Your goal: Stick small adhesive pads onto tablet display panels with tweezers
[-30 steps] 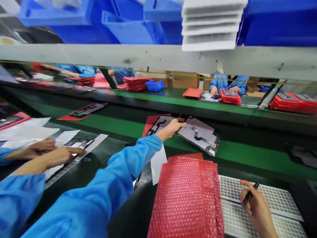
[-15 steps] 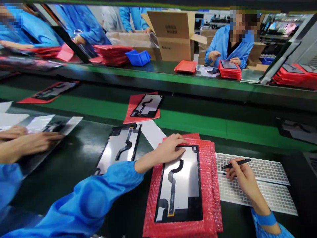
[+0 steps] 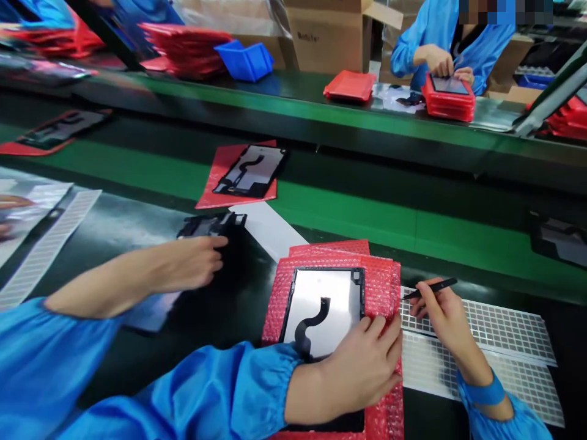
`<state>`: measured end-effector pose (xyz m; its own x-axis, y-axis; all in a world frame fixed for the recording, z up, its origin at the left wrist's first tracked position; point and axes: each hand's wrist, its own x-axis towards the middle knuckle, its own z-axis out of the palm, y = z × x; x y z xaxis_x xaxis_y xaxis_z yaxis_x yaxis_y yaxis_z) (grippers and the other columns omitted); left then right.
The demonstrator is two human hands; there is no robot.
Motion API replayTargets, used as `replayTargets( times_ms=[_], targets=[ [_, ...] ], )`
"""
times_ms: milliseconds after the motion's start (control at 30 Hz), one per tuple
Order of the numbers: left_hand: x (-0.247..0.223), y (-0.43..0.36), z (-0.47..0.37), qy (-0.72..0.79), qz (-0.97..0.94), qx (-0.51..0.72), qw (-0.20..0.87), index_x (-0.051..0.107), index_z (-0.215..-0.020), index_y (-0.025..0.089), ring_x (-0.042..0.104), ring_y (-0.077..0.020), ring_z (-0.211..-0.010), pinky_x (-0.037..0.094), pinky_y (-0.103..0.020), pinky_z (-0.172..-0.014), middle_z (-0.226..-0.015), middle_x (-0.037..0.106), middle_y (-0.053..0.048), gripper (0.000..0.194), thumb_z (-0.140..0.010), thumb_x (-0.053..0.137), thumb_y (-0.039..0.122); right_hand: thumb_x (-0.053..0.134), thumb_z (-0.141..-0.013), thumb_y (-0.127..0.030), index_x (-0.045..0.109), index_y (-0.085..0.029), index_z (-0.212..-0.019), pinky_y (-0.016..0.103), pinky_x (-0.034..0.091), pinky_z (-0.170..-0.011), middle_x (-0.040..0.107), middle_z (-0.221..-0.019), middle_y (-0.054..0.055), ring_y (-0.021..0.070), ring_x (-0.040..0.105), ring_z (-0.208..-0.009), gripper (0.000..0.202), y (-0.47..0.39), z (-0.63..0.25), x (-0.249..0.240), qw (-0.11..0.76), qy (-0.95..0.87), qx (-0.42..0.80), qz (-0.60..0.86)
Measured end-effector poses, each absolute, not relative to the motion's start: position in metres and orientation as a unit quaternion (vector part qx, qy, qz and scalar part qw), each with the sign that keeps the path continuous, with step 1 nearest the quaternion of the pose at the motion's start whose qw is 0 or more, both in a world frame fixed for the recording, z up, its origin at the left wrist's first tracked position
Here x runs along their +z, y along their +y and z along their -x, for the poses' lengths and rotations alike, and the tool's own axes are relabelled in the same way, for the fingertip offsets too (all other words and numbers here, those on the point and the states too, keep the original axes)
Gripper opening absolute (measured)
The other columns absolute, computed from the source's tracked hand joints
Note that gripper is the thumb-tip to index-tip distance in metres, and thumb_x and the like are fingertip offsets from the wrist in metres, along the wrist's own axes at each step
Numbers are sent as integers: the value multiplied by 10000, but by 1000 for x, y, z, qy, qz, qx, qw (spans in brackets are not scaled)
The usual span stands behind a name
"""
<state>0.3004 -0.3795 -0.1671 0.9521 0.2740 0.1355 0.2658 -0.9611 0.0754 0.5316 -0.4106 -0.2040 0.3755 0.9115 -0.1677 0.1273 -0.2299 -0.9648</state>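
Observation:
A display panel lies metal back up, a curved black ribbon cable on it, atop a stack of red bubble-wrap bags. My left hand rests across the panel's lower right part, fingers apart and reaching to the right edge of the bags. It covers the cable's lower end. In my right hand is a pair of black tweezers, pinched near the bags' right side. Beneath that hand lie white sheets of small square stickers.
A co-worker's hand holds another panel to my left. Behind the stack lies white paper. A panel on a red bag sits on the green belt. Across it, another person handles a red stack.
My left hand has moved from the panel's top edge down to its lower right. My right hand has shifted slightly left with the tweezers. The co-worker's hand has reached the neighbouring panel.

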Motion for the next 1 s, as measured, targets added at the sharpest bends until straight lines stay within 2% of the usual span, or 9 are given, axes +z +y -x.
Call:
replayTargets(
  times_ms=[333, 533, 667, 733, 800, 867, 933, 1000],
  targets=[
    [-161, -378, -297, 127, -989, 64, 30, 722, -1359, 92, 626, -292, -1067, 458, -396, -883, -1506, 650, -159, 562, -1088, 542, 550, 736, -999, -641, 662, -206, -1035, 264, 632, -519, 789, -765, 53, 187, 759, -576, 442, -412, -532, -197, 471, -376, 413, 683],
    [-155, -374, -298, 115, -992, 43, 26, 700, -1396, 81, 638, -283, -1059, 480, -392, -853, -1550, 606, -187, 587, -1097, 529, 556, 792, -964, -622, 678, -215, -942, 289, 635, -486, 770, -658, 30, 192, 726, -478, 424, -411, -534, -184, 558, -335, 412, 638],
    [-136, -377, -276, 76, -992, 97, 27, 719, -1372, 124, 630, -294, -1189, 489, -403, -936, -1572, 586, -162, 482, -1139, 466, 460, 746, -1035, -522, 710, -222, -941, 247, 606, -503, 784, -691, 24, 165, 724, -495, 316, -415, -518, -171, 589, -336, 420, 603],
    [-130, -384, -259, 45, -988, 139, 49, 742, -1306, 171, 641, -254, -1158, 494, -372, -935, -1425, 677, -103, 347, -1127, 505, 350, 704, -1070, -491, 705, -228, -941, 249, 610, -527, 781, -697, 19, 162, 730, -510, 293, -415, -501, -168, 583, -353, 449, 578],
    [-131, -393, -243, 66, -981, 166, 71, 749, -1192, 162, 652, -211, -943, 504, -342, -808, -1094, 731, -53, 258, -1094, 577, 328, 688, -1080, -495, 685, -231, -933, 262, 617, -529, 776, -693, 15, 169, 732, -509, 302, -413, -483, -168, 566, -366, 480, 562],
    [-138, -400, -232, 142, -972, 159, 94, 723, -1165, 130, 626, -207, -799, 505, -351, -714, -927, 695, -33, 338, -1076, 610, 436, 684, -1078, -519, 668, -234, -947, 282, 629, -538, 785, -719, 20, 181, 745, -525, 314, -410, -468, -171, 544, -366, 501, 564],
    [-147, -404, -227, 219, -961, 122, 115, 668, -1290, 79, 661, -244, -838, 545, -380, -732, -1005, 722, -82, 528, -1066, 581, 550, 688, -1069, -545, 652, -236, -960, 293, 637, -545, 794, -743, 23, 188, 755, -536, 330, -407, -459, -176, 528, -359, 516, 571],
    [-153, -404, -227, 251, -955, 69, 140, 558, -1458, 44, 696, -291, -947, 589, -419, -787, -1156, 729, -141, 649, -1064, 559, 561, 693, -1060, -566, 640, -238, -975, 299, 645, -551, 797, -752, 26, 196, 767, -554, 343, -405, -457, -182, 518, -351, 528, 574]
  ],
)
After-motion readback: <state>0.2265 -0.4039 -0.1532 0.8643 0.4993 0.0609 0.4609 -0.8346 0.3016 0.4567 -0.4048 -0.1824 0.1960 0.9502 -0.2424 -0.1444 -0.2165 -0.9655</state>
